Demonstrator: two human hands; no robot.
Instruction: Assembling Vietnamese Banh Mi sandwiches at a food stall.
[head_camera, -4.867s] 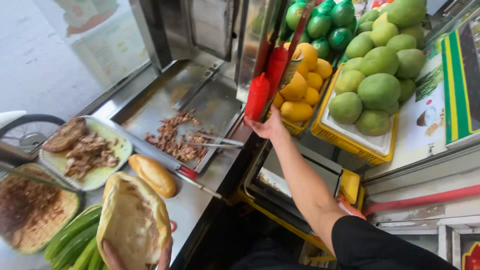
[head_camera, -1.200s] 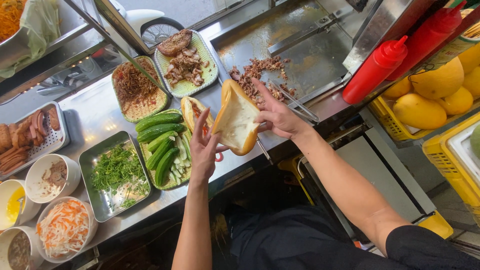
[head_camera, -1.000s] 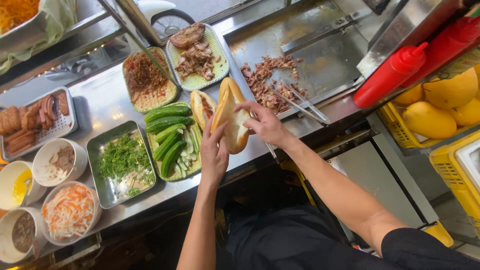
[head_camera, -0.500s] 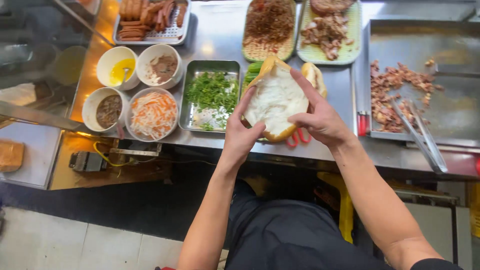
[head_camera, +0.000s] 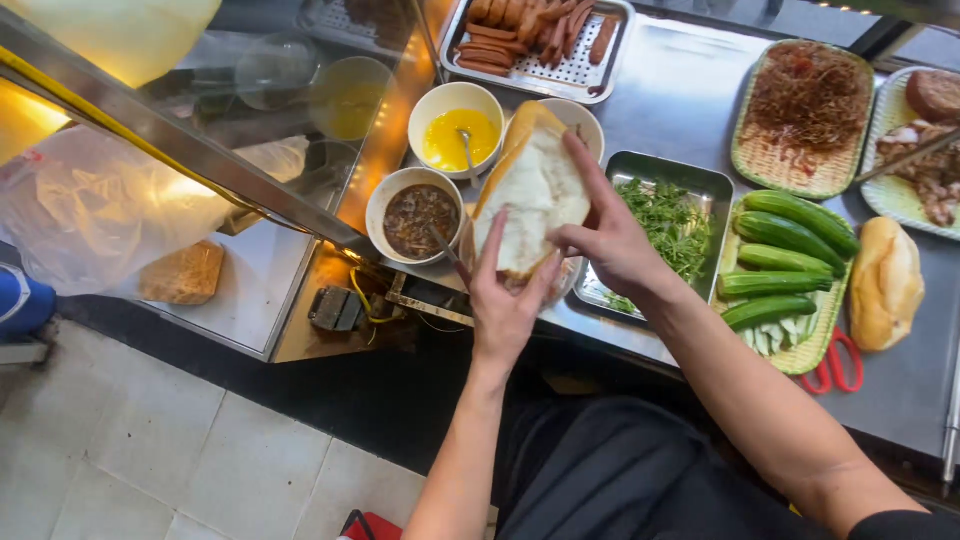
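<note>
A split bread roll (head_camera: 533, 190) is held open over the steel counter (head_camera: 680, 100), and everything else here sits around it. The left hand (head_camera: 507, 305) cups the roll from below, at its near end: the palm is under the crust, the fingers (head_camera: 492, 250) are spread and lie up along the pale crumb on the roll's left side, and the thumb presses its near right edge. The right hand (head_camera: 612, 245) grips the roll's right side, with its long fingers (head_camera: 585, 165) stretched up along the outer crust and its thumb hooked over the cut edge into the opening, so the two halves stay parted. Both hands are closed on the roll only loosely. Just left of the roll stands a white bowl of dark brown sauce (head_camera: 418, 215) with a spoon handle leaning toward the left hand; beyond it, at the roll's far left, is a bowl of yellow sauce (head_camera: 455, 135). Part of another bowl shows behind the roll's far tip. Right of the roll lies a metal tray of chopped herbs (head_camera: 665, 215), then a green basket of whole cucumbers (head_camera: 790, 260), and farther right a second, uncut roll (head_camera: 885, 285). Beyond the roll, a perforated tray holds sausages (head_camera: 530, 30).
</note>
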